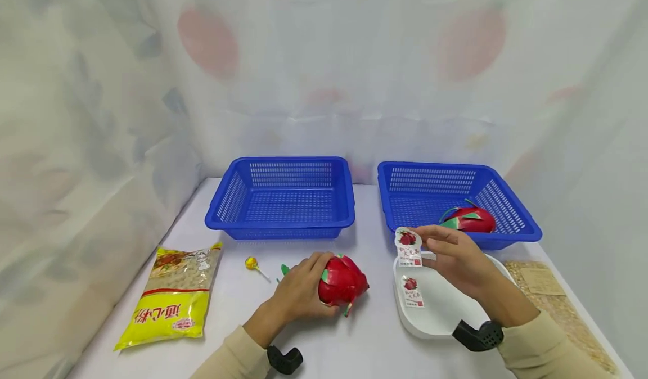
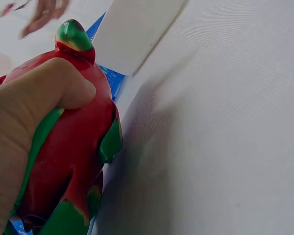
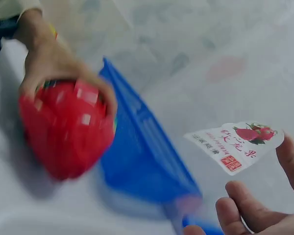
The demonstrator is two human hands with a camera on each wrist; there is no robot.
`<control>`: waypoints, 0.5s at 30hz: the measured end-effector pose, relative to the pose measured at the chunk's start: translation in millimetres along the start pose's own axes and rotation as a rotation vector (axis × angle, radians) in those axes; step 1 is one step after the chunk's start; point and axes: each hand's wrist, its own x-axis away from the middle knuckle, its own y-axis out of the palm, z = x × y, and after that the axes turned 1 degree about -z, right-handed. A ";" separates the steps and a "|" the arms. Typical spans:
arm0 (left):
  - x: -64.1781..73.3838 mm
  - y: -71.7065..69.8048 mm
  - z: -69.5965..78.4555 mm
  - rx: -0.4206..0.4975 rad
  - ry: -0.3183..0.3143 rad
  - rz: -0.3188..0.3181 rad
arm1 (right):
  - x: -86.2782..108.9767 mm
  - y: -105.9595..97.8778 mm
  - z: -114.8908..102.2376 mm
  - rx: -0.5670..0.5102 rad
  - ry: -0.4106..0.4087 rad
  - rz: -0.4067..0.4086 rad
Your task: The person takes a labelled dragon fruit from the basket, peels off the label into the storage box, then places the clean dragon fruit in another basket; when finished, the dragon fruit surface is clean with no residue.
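My left hand [image 1: 304, 292] grips a red dragon fruit [image 1: 344, 280] with green-tipped scales, its fingers over the top. In the left wrist view the thumb presses along the side of the dragon fruit [image 2: 83, 132]. Raised over a white basin [image 1: 445, 306], my right hand [image 1: 458, 258] holds a small white sticker [image 1: 408, 247] by its edge at the fingertips. The right wrist view shows the printed fruit picture on this sticker [image 3: 242, 144], with the other fingers loosely bent below it. A second sticker [image 1: 412, 292] is at the left of the basin.
Two blue baskets stand at the back: the left basket [image 1: 288, 227] and the right basket [image 1: 387, 199], which has another dragon fruit [image 1: 478, 221] in it. A yellow pasta bag [image 1: 174, 294] and a lollipop [image 1: 251, 263] lie left. A clear bag of grains [image 1: 557, 311] lies right.
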 end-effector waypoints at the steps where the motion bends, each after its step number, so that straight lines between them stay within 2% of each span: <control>1: 0.8 -0.4 0.0 0.000 -0.004 0.002 | 5.9 -6.1 1.0 -0.031 0.018 0.010; 4: 1.9 -0.9 -0.6 -0.007 -0.003 0.017 | 23.1 -24.5 6.2 -0.071 0.091 0.065; 10: 1.7 1.2 -2.1 -0.018 0.007 0.044 | 47.9 -52.4 21.8 -0.050 0.260 0.205; 15: 1.3 3.9 -2.2 -0.008 0.017 0.045 | 58.7 -65.5 34.2 -0.016 0.329 0.299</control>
